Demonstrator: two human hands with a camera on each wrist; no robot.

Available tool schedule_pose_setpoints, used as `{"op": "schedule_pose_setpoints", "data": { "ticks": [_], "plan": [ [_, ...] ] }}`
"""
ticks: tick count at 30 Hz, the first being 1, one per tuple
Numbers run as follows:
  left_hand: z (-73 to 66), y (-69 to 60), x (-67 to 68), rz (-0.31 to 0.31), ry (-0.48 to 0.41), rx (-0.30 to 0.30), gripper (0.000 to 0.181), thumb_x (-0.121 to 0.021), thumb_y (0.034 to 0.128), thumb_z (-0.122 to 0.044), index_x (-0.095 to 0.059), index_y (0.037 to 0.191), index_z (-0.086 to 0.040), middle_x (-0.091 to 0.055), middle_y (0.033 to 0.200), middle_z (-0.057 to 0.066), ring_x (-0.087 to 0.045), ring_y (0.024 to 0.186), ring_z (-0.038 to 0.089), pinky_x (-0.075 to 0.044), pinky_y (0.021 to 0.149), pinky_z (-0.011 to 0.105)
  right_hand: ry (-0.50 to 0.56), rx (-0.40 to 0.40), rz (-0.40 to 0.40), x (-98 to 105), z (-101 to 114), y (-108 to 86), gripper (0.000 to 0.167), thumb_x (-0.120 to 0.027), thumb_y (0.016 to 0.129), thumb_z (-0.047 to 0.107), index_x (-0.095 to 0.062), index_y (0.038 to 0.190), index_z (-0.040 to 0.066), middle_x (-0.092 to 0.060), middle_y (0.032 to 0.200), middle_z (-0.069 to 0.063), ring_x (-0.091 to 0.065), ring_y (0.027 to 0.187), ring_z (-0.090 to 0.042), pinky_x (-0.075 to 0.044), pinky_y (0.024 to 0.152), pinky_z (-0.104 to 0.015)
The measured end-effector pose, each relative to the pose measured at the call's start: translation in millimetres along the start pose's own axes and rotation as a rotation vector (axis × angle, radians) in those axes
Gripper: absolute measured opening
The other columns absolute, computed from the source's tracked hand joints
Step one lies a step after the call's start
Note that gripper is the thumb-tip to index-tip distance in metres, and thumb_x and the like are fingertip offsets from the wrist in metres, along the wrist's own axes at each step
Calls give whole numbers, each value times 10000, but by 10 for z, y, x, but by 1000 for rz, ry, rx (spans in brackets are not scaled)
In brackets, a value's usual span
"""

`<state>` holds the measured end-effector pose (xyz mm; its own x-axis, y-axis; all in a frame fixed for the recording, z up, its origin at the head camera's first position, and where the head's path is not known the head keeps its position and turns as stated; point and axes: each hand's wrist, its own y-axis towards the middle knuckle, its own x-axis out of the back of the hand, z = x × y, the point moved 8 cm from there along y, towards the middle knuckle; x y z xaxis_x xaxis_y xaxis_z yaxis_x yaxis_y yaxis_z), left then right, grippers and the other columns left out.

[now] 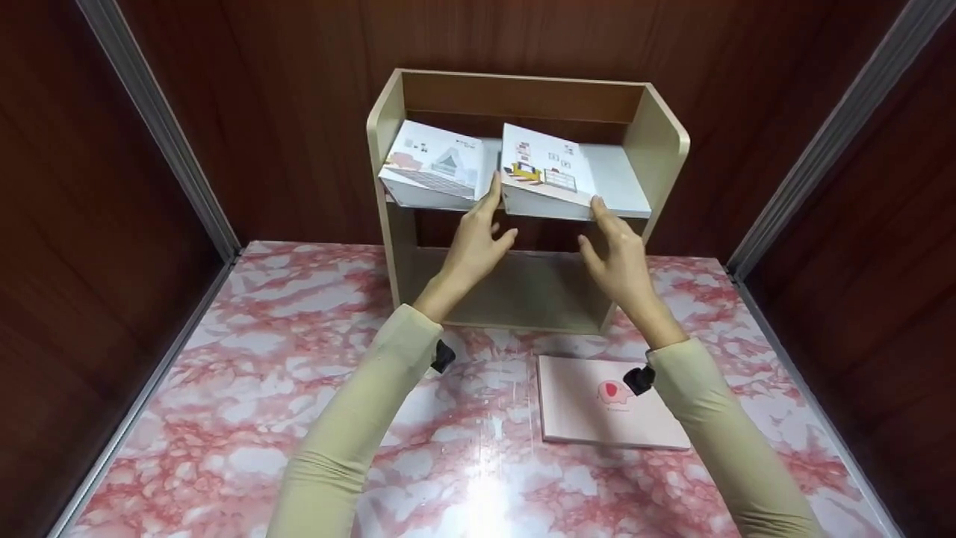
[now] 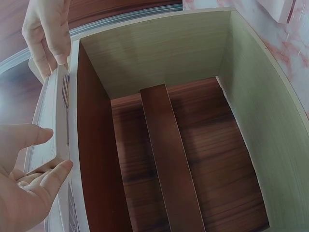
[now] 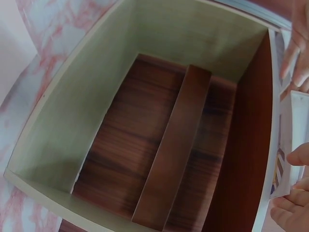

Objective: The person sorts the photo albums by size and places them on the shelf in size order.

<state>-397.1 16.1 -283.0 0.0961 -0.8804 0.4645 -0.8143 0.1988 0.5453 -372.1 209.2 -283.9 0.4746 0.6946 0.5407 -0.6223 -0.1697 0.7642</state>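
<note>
A picture book (image 1: 549, 168) with a yellow vehicle on its cover leans on the upper shelf of a small wooden bookshelf (image 1: 665, 142). My left hand (image 1: 474, 243) touches the book's left side with its fingers extended, the thumb spread in front of the lower edge. At the right edge, the index finger of my right hand (image 1: 624, 261) touches the cover, with the thumb held apart below. Both hands also appear at the book's edges in the wrist views. Beside the left hand, a second picture book (image 1: 437, 164) leans against the shelf's left wall.
A pink book (image 1: 590, 418) with an elephant lies on the red-and-white marbled table (image 1: 284, 359), under the right forearm. Below the upper shelf is the lower compartment (image 1: 523, 288). Dark wood panels (image 1: 67, 224) stand around the table.
</note>
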Motion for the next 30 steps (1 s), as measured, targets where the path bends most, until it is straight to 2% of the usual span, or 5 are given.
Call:
{"op": "schedule_pose_setpoints", "data": {
  "ticks": [6,17,23,30],
  "plan": [
    [11,2,8,-5,26,1,795,-628,845,-16,-155,1482,-63,-313,1473,159,-420,1269,211,-483,892,231,-6,-3,13,-24,-8,0,554,-632,843,25,-416,1347,-59,-460,1351,-216,-480,1213,-351,-359,1049,-415],
    [-6,29,9,-1,13,-11,803,-626,843,-8,-143,1482,-55,-302,1476,169,-429,1254,221,-494,897,306,2,-8,37,-44,-23,9,578,-621,854,27,-375,1371,-56,-410,1389,-221,-433,1264,-327,-325,1077,-380],
    [-2,26,20,2,0,-5,831,-634,843,-17,-113,1488,-69,-270,1493,159,-385,1297,234,-476,929,307,1,-7,50,-71,-13,20,593,-607,873,71,-343,1391,-49,-373,1417,-229,-384,1304,-313,-283,1102,-373],
    [9,-32,-26,30,3,-22,871,-649,843,-47,-69,1491,-72,-213,1516,143,-342,1329,232,-457,947,270,7,-20,45,-106,-40,-53,627,-614,866,66,-317,1406,-48,-335,1433,-254,-326,1338,-321,-253,1112,-420]
  ]
}}
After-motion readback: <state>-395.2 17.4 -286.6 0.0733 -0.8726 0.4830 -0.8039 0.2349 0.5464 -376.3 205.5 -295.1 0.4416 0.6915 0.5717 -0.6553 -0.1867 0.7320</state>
